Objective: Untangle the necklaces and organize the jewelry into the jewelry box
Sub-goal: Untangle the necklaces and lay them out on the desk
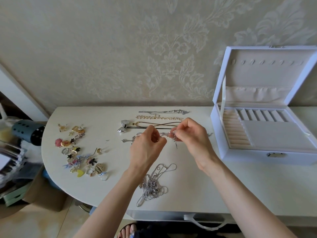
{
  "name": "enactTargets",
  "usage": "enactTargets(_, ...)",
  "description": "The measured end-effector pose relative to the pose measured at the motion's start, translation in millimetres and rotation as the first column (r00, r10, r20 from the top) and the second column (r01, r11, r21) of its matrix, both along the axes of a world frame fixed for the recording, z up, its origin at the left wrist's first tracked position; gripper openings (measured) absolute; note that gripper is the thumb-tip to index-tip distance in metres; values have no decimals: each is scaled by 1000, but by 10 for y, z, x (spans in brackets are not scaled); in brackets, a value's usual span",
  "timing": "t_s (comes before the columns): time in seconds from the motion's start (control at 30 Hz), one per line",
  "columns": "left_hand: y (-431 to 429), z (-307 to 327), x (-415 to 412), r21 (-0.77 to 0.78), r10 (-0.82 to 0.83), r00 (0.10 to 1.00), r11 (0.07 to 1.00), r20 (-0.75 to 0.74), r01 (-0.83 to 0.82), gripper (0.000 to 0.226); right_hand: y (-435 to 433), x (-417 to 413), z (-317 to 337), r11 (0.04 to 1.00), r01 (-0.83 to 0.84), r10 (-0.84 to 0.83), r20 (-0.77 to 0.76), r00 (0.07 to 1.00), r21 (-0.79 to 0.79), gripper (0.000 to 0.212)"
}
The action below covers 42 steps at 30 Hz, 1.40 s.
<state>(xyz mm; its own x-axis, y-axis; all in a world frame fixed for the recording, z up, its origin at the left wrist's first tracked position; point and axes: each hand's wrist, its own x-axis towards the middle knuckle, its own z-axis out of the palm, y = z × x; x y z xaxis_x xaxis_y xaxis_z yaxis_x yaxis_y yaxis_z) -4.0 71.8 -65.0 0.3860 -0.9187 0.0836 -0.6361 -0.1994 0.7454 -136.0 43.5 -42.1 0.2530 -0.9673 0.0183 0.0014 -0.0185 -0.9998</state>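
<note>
Necklace (pixel 165 134) stretched between left hand (pixel 145 148) and right hand (pixel 190 135) grips.

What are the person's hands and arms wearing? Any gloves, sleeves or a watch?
No gloves on the left hand or the right hand. No sleeves, watch or bracelet show anywhere up to the picture's edge. I can't make out any rings on the fingers either.

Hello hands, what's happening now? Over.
Left hand and right hand pinch one chain. Tangle waits near wrists. Box open, nothing in the way.
</note>
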Motion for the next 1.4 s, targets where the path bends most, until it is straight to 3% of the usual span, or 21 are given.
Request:
enactTargets(0.3,6,-68,49,-27,-18,996,1000,-88,16,4,-34,-80,8,994,19,-41,203,978,111,12)
enactTargets(0.47,-4,-39,47,-51,-6,997,999,-83,2,13,-45,-116,-8,998,29,-35,128,991,52,16)
enactTargets(0.67,-4,-25,47,-121,-15,993,993,-117,1,16,-62,-119,-89,978,171,-176,-37,984,-123,15)
enactTargets(0.87,8,-51,50,-138,-61,991,989,-115,45,15,-82,-132,-107,955,291,-287,67,956,-56,18)
enactTargets(1.1,23,-58,43,-12,-157,988,988,-9,157,20,-70,-121,-64,974,220,-222,66,973,46,13)
enactTargets(1.3,10,-83,73,-69,-82,997,994,5,82,21,-64,-142,-62,974,223,-223,-6,975,44,9)
enactTargets(1.4,11,-101,96,-75,-42,999,996,12,43,21,-74,-169,-28,971,221,-226,51,973,96,5)
